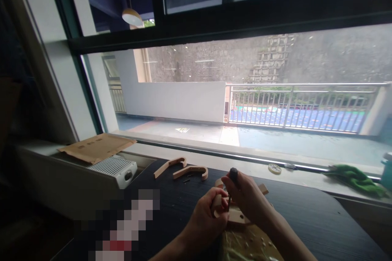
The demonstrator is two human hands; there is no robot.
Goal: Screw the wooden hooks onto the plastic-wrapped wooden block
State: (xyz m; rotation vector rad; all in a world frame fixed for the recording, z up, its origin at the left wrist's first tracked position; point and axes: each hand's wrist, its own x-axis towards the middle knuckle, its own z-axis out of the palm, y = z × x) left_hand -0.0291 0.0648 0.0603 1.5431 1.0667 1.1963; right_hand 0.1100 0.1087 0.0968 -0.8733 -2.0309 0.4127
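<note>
My right hand (pixel 246 191) is closed around the black handle of a screwdriver (pixel 233 175), held upright with its shaft pointing down. Beside it, my left hand (pixel 210 214) grips a pale wooden piece (pixel 217 204) with a rounded end, close to the screwdriver's shaft. The tip is hidden by my fingers. A light wooden part with a dark hole (pixel 237 216) lies just under my hands, on a brown package (pixel 245 242) with a shiny wrapping. Farther back on the dark table (pixel 294 208) rest two hook-shaped wooden pieces (pixel 191 170), with small dark screws (pixel 187 179) near them.
At the left, a flat cardboard sheet (pixel 98 147) lies over a white vented appliance (pixel 116 171). Along the window sill (pixel 245 162) sit a roll of tape (pixel 275 169) and a crumpled green cloth (pixel 355 179). A large window stands behind the table. A blurred patch covers the lower left.
</note>
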